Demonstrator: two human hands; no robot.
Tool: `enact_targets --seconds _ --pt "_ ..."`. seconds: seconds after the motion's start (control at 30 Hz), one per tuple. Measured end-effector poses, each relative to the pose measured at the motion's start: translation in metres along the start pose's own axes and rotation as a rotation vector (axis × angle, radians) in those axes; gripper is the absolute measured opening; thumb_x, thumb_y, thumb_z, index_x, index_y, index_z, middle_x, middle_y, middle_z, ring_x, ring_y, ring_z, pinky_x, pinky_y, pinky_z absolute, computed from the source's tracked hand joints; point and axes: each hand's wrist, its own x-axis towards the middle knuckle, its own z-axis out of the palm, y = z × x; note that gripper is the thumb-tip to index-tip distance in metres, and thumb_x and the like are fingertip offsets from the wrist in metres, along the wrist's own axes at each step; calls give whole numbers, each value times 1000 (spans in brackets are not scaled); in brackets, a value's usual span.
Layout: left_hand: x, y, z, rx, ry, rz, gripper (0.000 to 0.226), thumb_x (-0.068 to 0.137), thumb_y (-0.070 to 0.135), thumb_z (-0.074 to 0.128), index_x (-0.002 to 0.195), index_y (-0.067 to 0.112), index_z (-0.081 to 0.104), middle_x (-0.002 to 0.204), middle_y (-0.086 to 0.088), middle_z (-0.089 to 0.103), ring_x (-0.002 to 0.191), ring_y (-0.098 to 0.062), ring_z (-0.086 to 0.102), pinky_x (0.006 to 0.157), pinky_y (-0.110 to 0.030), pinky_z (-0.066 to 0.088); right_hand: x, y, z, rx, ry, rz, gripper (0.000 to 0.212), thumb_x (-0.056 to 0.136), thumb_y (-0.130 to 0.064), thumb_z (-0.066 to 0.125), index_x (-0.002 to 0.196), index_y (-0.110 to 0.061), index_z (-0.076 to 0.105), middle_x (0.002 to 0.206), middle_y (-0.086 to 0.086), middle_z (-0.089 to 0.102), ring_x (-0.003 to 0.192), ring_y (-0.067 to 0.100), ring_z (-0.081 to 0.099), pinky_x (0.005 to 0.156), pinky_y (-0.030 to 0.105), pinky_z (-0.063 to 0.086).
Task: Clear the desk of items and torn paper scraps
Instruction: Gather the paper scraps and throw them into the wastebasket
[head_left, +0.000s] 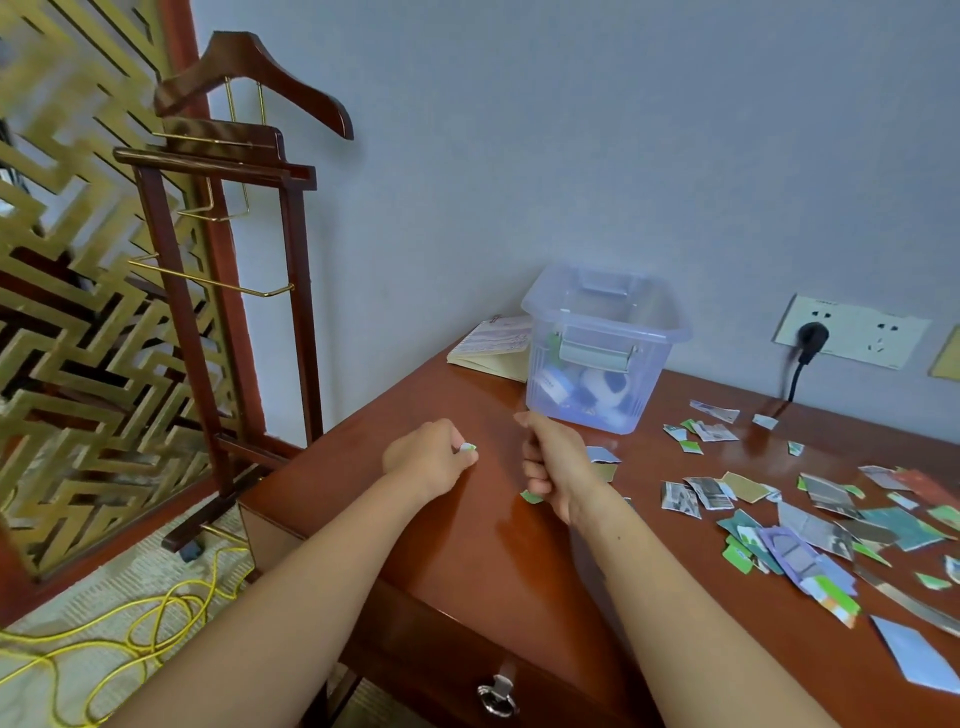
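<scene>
Many torn paper scraps lay scattered over the right side of the desk. The left hand pinched one small scrap; the right hand was clenched near the clear bin.

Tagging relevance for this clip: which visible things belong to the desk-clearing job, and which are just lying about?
Job: left hand pinching a small scrap; right hand, curled; torn scraps; clear bin; notebook; desk.
Lying about: valet stand; yellow cable; wall socket.
</scene>
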Motion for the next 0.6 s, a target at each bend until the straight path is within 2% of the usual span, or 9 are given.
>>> enact_targets --seconds 0.07,0.13,0.2,0.27,0.33,0.4,0.47,0.53,0.6 --pt "3 4 0 -169 -2 -10 25 97 48 44 98 24 51 94 6 59 85 -16 57 72 -30 40 2 -4 -5 -14 2 -18 30 91 -27 52 69 -21 34 48 -7 26 39 10 18 38 19 16" --pt "8 14 -4 -619 -62 -74 23 100 38 43 95 17 51 86 1 53 66 -13 46 59 -25 36 5 -10 -12 -50 19 -66 23 92 -21 45 70 -18 40 47 -6 27 38 12 23 39 21 19" --pt "12 28 -11 -1055 -162 -195 17 101 26 43 94 13 52 84 -2 50 57 -10 36 47 -19 28 9 -15 -23 -134 58 -125 18 91 -12 39 82 -13 54 49 -2 32 39 13 31 40 21 27" --pt "13 43 -12 -1300 -242 -277 11 100 15 43 94 13 51 80 -3 50 54 -10 36 40 -17 25 13 -17 -38 -194 101 -161 29 92 -5 32 98 -10 60 54 1 39 41 15 38 41 21 31" --pt "16 56 -6 -1364 -286 -316 10 99 11 42 93 13 50 75 -3 51 54 -11 39 40 -17 27 18 -17 -52 -215 128 -182 35 93 0 28 103 -9 61 62 4 45 45 15 40 41 19 32" --pt "18 69 3 -1341 -298 -340 13 98 9 40 92 14 51 71 -3 52 54 -13 44 43 -19 30 23 -15 -64 -271 148 -219 31 95 -1 35 100 -9 64 68 1 51 51 12 43 45 19 38" --pt "19 79 11 -1258 -280 -324 20 95 6 37 88 14 54 69 -3 52 53 -14 45 46 -20 31 29 -12 -71 -337 167 -252 22 95 -6 48 95 -10 70 77 -3 60 63 11 53 63 27 50" --pt "22 85 20 -1101 -219 -226 27 93 5 34 83 15 58 69 -1 50 54 -12 43 48 -21 32 36 -8 -77 -437 186 -276 17 90 -11 57 86 -17 72 83 -8 66 81 14 62 83 35 53" --pt "27 88 29 -886 -123 -49 32 94 7 33 83 16 62 73 2 53 63 -12 48 57 -25 38 43 -4 -86 -632 242 -275 16 85 -17 59 78 -30 67 86 -11 67 89 17 65 85 36 53"
